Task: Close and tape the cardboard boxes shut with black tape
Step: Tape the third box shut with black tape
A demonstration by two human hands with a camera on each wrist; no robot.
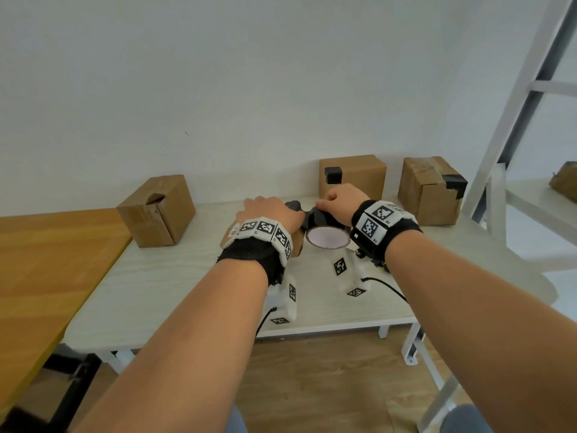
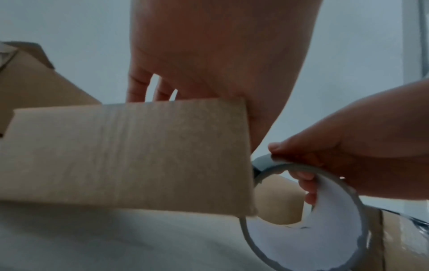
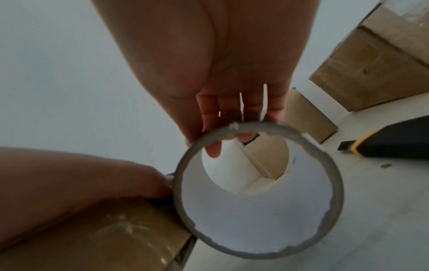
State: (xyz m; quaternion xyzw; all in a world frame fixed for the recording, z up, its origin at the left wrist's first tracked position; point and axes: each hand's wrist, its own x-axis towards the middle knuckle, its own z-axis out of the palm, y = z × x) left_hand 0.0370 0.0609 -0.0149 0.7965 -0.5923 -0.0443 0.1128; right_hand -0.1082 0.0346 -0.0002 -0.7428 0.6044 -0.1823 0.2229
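Under both hands lies a pale table (image 1: 175,276), with an orange-brown table (image 1: 46,260) butted against it off to the left of the left hand. Beyond and to the right of the right hand a white ladder frame (image 1: 527,98) leans up the wall.

Three cardboard boxes stand at the far edge. One box (image 1: 157,210), with a torn top, sits out beyond and to the left of the left hand. A second box (image 1: 359,175), with a patch of black tape on its face, is straight past the right hand's knuckles. A third box (image 1: 432,190), with black tape on its corner, is to the right of that hand.

The box being worked on (image 2: 125,157) is beneath the left hand (image 1: 268,214), which lies palm-down on its top with the fingers reaching over the far side; how tightly they bend I cannot tell.

The roll of black tape (image 1: 327,232) stands just right of that box, its open core facing back toward the wrists. The right hand (image 1: 340,198) holds it from above, fingers curled over the rim and into the core.

A black and yellow utility knife (image 3: 383,144) lies on the table to the right of the right hand.
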